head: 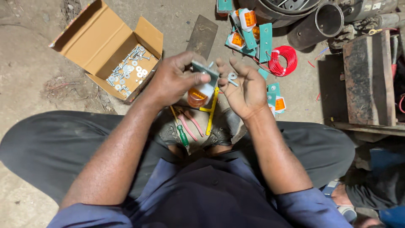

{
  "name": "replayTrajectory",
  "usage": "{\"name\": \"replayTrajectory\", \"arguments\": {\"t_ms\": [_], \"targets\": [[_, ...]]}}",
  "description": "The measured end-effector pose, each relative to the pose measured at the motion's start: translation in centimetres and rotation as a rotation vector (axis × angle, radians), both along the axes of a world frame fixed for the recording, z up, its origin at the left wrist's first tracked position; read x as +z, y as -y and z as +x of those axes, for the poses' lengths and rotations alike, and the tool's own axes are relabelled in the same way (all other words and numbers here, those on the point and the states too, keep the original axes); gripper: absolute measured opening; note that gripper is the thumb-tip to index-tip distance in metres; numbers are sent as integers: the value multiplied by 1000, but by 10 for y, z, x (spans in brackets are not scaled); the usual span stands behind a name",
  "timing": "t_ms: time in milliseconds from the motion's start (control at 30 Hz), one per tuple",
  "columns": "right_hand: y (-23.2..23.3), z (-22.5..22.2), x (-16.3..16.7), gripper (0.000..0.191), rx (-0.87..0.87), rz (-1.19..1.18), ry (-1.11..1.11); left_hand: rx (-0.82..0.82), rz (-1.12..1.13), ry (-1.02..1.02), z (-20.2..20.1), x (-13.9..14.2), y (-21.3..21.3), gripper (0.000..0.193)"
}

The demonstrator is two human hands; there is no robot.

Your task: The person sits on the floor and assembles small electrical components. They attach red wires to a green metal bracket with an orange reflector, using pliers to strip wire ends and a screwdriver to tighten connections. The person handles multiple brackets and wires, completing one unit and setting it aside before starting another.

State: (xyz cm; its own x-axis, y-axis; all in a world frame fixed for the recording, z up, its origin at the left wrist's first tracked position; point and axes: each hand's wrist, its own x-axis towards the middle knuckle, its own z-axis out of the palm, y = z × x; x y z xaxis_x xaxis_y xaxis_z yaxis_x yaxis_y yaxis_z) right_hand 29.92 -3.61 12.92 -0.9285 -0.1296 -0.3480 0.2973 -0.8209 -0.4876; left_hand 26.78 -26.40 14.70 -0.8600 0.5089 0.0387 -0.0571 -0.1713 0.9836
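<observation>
My left hand (173,80) grips an orange lamp unit (199,93) with a teal bracket (205,71) on top, held above my crossed legs. Close to its right, my right hand (244,90) holds a small bolt with washers (232,78) between thumb and fingers, almost touching the bracket. Below the hands, on the floor by my shoes, lie a green-handled screwdriver (182,134), pink-handled pliers (190,124) and a yellow tool (211,110).
An open cardboard box (101,42) with bolts and washers (128,71) sits at upper left. More orange lamps on teal brackets (249,29), a red wire coil (283,60), a flat metal plate (202,36), pipes (318,23) and a rusty block (368,78) lie ahead and right. Another person's foot (344,198) is at lower right.
</observation>
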Motion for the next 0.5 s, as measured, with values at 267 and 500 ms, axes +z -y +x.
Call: {"name": "replayTrajectory", "arguments": {"t_ms": [267, 500], "targets": [[9, 2, -8, 29, 126, 93, -154, -72, -260, -195, 2, 15, 7, 28], [20, 5, -16, 40, 28, 82, -91, -69, -455, -128, 8, 10, 0, 37]]}}
